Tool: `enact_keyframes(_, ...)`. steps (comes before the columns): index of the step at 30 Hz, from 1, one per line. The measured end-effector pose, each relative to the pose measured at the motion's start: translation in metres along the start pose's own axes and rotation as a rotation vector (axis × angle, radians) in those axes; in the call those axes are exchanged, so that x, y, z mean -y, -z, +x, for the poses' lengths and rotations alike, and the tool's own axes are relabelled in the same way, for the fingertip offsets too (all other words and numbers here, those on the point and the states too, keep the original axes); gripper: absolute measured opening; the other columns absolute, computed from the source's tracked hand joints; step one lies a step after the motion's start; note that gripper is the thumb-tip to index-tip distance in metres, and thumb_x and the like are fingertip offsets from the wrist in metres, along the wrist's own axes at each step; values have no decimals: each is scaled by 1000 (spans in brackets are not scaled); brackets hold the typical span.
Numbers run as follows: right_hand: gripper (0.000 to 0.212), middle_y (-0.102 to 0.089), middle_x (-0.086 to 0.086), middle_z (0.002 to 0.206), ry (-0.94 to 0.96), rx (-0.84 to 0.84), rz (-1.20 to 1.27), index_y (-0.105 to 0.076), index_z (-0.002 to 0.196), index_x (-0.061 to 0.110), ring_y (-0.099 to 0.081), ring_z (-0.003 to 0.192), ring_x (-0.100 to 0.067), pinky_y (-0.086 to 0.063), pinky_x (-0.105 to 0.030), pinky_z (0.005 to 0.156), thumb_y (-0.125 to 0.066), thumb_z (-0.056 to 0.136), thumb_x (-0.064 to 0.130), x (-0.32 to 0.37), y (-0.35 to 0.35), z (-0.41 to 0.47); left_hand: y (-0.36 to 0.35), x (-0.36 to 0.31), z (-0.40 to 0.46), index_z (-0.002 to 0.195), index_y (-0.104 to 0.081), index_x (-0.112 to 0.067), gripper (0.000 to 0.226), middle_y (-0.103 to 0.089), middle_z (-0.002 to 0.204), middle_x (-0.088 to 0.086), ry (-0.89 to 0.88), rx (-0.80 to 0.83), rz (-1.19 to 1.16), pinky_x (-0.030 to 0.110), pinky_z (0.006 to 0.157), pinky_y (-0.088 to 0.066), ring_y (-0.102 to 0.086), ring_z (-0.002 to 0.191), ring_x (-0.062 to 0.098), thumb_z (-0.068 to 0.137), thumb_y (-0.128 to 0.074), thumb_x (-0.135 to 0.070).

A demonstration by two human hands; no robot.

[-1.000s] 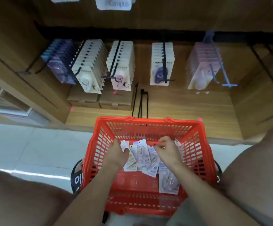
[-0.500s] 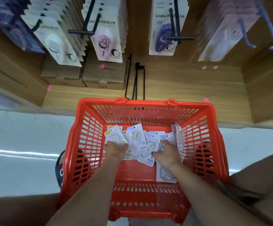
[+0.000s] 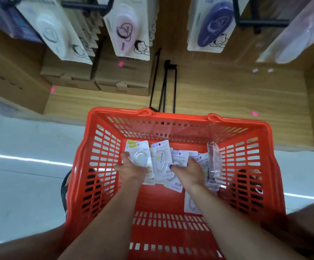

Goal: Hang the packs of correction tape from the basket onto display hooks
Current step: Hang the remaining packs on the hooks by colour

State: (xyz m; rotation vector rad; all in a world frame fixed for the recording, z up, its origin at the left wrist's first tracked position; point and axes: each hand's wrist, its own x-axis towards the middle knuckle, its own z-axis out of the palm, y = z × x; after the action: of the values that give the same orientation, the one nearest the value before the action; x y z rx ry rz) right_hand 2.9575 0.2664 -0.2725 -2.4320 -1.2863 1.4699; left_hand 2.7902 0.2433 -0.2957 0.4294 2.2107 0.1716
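Both hands reach into the red basket of correction tape packs.

The left hand grips a pack with a yellow label, fingers curled around its lower edge. The right hand lies on the heap of packs; whether it grips one I cannot tell. The packs lie at the basket's far end, one clear pack upright against the right wall. Filled display hooks hang above a wooden shelf.
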Motion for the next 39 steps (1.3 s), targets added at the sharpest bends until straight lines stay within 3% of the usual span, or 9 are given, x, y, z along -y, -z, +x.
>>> enact_keyframes(7, 70, -63, -12, 125, 93, 110, -56, -38, 138, 10, -67, 109, -34, -58, -46, 89, -77, 87, 39, 31, -24, 0, -1, 11, -3, 144, -31, -23, 87, -30, 142, 16, -108, 23, 80, 42, 96, -55, -59, 114, 37, 76, -85, -18)
enact_keyframes(10, 66, -67, -12, 111, 69, 58, -87, -36, 140, 8, -71, 95, -34, -59, -46, 80, -74, 91, 31, 29, -23, 7, 4, 11, 1, 143, -30, -28, 89, -30, 141, 17, -106, 51, 104, 42, 95, -56, -57, 103, 33, 76, -87, -20)
enact_keyframes(12, 71, -65, -9, 107, 36, 67, -62, -32, 147, 10, -68, 87, -29, -56, -39, 72, -74, 92, 26, 28, -18, 11, 6, 12, 3, 150, -23, -30, 100, -26, 147, 19, -86, 74, 135, 42, 99, -53, -55, 118, 37, 76, -88, -22)
enact_keyframes(15, 88, -58, -11, 135, -13, 113, 33, -23, 160, 13, -59, 96, -25, -50, -34, 77, -75, 89, 20, 30, -9, 10, 5, 13, 3, 154, -18, -33, 113, -28, 150, 20, -17, 99, 51, 49, 106, -51, -52, 129, 41, 69, -93, -29)
enact_keyframes(24, 80, -49, -9, 138, -55, 194, 105, -30, 156, 9, -49, 103, -23, -50, -39, 92, -73, 89, 17, 23, -1, 4, 5, 10, 12, 154, -26, -15, 112, -28, 160, 22, 84, 123, 21, 53, 115, -42, -38, 145, 42, 72, -87, -58)
enact_keyframes(28, 76, -53, -5, 135, -66, 210, 115, -40, 150, 12, -58, 113, -26, -54, -47, 98, -75, 83, 21, 18, -3, -1, -1, 9, 7, 161, -15, -23, 104, -5, 168, 27, 52, 111, 166, 57, 120, -29, -11, 155, 46, 85, -72, -64)
enact_keyframes(32, 70, -62, -4, 113, -71, 158, 169, -42, 147, 10, -62, 88, -16, -52, -38, 84, -74, 85, 20, 14, 2, -3, -1, 6, 5, 165, 0, -26, 109, 5, 168, 29, 11, 103, 207, 54, 123, -25, -7, 157, 47, 89, -72, -56)
enact_keyframes(35, 70, -60, 2, 96, -54, 97, 239, -40, 149, 8, -55, 74, -6, -44, -30, 65, -72, 88, 19, 11, 11, -5, -2, 11, 9, 160, -15, -29, 101, -14, 164, 29, -29, 99, 174, 52, 116, -42, -37, 145, 46, 84, -79, -46)
enact_keyframes(39, 54, -62, 5, 92, -17, 11, 285, -51, 132, 11, -58, 75, -7, -47, -30, 64, -76, 85, 17, 12, 30, -9, 1, 13, -3, 146, -38, -26, 76, -61, 122, 8, -143, 83, 99, 41, 97, -53, -60, 115, 31, 83, -79, -36)
